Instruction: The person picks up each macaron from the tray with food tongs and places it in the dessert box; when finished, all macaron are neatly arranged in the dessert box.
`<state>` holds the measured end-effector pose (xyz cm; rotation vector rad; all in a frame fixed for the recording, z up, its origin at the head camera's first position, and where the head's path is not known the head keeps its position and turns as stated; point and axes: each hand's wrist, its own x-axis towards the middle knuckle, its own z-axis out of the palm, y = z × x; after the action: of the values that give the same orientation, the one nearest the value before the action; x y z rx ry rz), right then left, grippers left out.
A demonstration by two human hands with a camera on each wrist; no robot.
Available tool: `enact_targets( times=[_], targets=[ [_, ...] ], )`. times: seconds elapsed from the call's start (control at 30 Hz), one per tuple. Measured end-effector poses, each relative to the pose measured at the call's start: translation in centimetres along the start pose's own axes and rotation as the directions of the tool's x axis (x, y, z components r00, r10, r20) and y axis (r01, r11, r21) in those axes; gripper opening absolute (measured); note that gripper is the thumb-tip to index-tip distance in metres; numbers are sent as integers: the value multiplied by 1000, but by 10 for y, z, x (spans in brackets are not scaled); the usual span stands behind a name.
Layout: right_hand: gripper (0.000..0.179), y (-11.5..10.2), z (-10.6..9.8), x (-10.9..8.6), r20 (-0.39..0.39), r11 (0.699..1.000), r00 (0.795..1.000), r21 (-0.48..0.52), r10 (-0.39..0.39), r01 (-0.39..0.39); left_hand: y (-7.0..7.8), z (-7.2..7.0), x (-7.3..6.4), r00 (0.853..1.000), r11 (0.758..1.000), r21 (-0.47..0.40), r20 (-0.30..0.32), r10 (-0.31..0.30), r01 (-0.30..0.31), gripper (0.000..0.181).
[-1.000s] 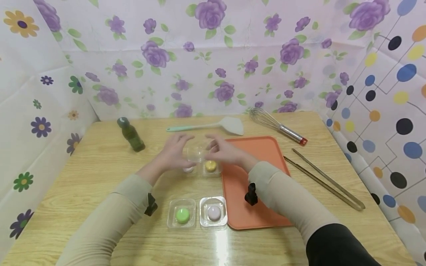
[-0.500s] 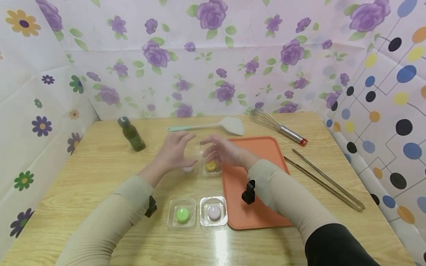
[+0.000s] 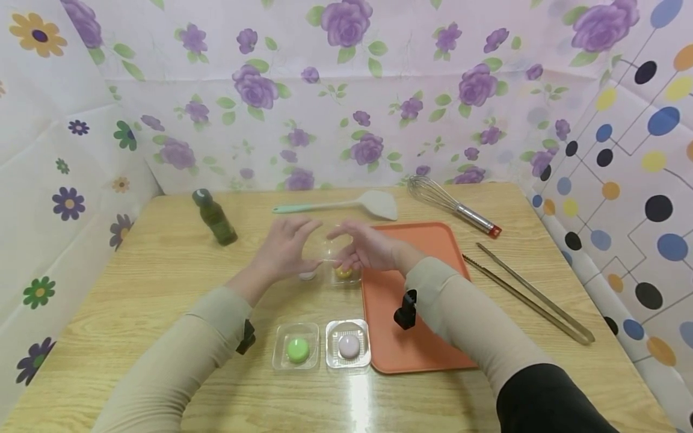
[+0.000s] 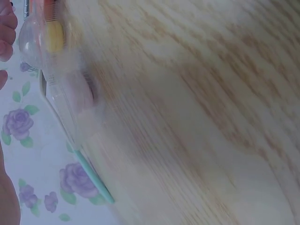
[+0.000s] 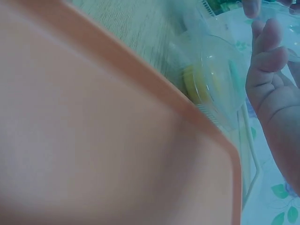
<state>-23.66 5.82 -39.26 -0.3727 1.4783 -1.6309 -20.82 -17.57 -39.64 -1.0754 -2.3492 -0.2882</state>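
Observation:
In the head view my left hand (image 3: pixel 281 249) and right hand (image 3: pixel 373 246) face each other over the far row of clear boxes. Between them they hold a thin, clear plastic lid (image 5: pixel 291 33), barely visible, its edge by my left thumb and right fingertips. Below, a yellow macaron (image 3: pixel 343 274) sits in a clear box, under a clear dome (image 5: pixel 220 70) in the right wrist view. Left of it lies a pale macaron (image 3: pixel 307 276), partly hidden by my left hand. Nearer me, a green macaron (image 3: pixel 298 350) and a lilac macaron (image 3: pixel 349 346) sit in open clear boxes.
An orange tray (image 3: pixel 387 337) lies under my right forearm, beside the boxes. Behind stand a dark green bottle (image 3: pixel 215 219), a white spatula (image 3: pixel 379 204) with a mint handle, and a whisk (image 3: pixel 449 201). Metal tongs (image 3: pixel 533 297) lie right of the tray.
Both hands stay over the far boxes. The clear lid between them has tilted and now shows mostly as a thin edge; my right fingers have shifted slightly and curl in more.

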Motion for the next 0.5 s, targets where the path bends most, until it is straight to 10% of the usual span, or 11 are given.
enact_targets(
  times=[0.33, 0.5],
  targets=[
    [66, 0, 0, 2, -102, 993, 994, -111, 34, -45, 7, -12, -1, 975, 983, -85, 167, -144, 160, 87],
    [58, 1, 0, 2, -98, 987, 994, -158, -55, 39, 6, -14, 1, 919, 926, -174, 277, -280, 334, 84]
  ],
)
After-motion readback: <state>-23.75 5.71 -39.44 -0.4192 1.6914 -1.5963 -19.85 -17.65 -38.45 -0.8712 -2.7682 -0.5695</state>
